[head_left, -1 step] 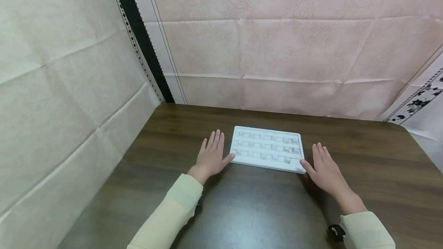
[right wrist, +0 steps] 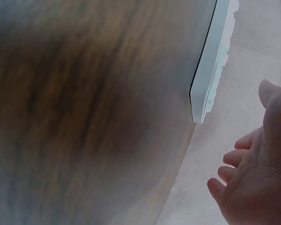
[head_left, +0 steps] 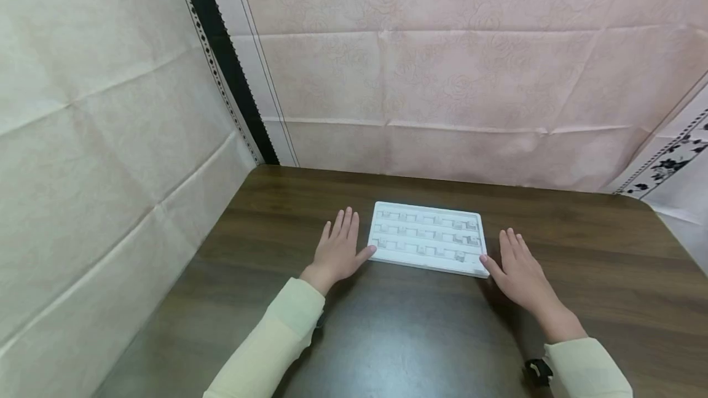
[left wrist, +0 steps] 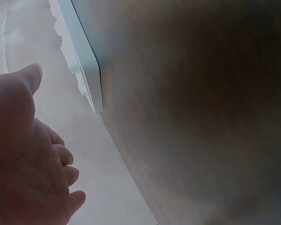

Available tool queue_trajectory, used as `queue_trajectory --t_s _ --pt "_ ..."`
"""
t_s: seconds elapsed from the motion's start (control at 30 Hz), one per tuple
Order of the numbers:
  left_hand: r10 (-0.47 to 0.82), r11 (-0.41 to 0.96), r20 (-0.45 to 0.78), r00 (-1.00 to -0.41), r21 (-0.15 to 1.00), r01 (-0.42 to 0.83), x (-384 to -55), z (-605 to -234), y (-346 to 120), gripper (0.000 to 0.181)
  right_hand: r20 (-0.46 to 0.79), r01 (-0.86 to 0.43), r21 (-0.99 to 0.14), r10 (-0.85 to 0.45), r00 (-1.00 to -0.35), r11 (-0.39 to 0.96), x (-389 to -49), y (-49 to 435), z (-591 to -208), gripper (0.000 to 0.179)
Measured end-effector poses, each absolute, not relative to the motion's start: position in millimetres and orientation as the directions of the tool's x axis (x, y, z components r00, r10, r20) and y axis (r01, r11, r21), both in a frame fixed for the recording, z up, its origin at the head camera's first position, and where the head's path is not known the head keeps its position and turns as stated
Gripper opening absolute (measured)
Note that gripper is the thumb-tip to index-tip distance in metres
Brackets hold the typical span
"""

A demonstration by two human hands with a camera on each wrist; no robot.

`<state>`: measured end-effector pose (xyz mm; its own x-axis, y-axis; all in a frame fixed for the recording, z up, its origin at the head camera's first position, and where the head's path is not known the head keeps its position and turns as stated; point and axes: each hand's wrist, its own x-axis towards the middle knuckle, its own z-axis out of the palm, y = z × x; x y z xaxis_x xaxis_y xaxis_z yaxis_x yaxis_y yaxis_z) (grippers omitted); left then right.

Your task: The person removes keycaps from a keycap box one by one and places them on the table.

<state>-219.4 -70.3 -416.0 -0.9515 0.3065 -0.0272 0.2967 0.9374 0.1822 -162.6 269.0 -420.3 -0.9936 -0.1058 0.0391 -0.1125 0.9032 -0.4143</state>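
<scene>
A flat white rectangular board (head_left: 426, 237) lies on the table, slightly turned. Three rows of small pale grey and clear-looking shapes run across its top, too small to make out in detail. Left of it is my left hand (head_left: 336, 250), palm down with straight fingers, the thumb tip overlapping the board's near left corner. On the other side my right hand (head_left: 520, 272) is stretched out likewise, its thumb at the near right corner. Both wrist views show the board's edge (left wrist: 84, 61) in profile, with bits standing up above the rim. Neither hand grips anything.
The brown wood-grain table (head_left: 398, 330) has rounded far corners. Pale creased cloth (head_left: 442, 91) hangs behind it, and more cloth (head_left: 110, 140) drapes along the left. A dark band (head_left: 232, 66) runs down between them. At my right cuff sits a black strap (head_left: 538, 372).
</scene>
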Motion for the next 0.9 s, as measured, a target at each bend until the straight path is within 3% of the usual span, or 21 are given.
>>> queue_trajectory --t_s 0.3,0.6,0.73,0.9 --pt "0.331 0.93 -0.044 -0.943 0.184 0.318 -218 -420 -67 0.081 0.041 -0.126 -0.405 -0.119 -0.992 0.906 -161 265 -420 0.079" --pt "0.338 0.932 -0.112 -0.934 0.174 0.316 -217 -421 -61 0.069 0.165 -0.191 -0.334 -0.142 -0.976 0.923 -164 260 -417 0.052" --pt "0.354 0.929 -0.074 -0.932 0.145 0.341 -216 -421 -59 0.055 0.177 -0.199 -0.319 -0.149 -0.973 0.927 -165 255 -413 0.043" --pt "0.374 0.916 0.015 -0.927 0.15 0.372 -215 -421 -56 0.039 0.107 -0.158 -0.324 -0.13 -0.986 0.933 -167 248 -410 0.039"
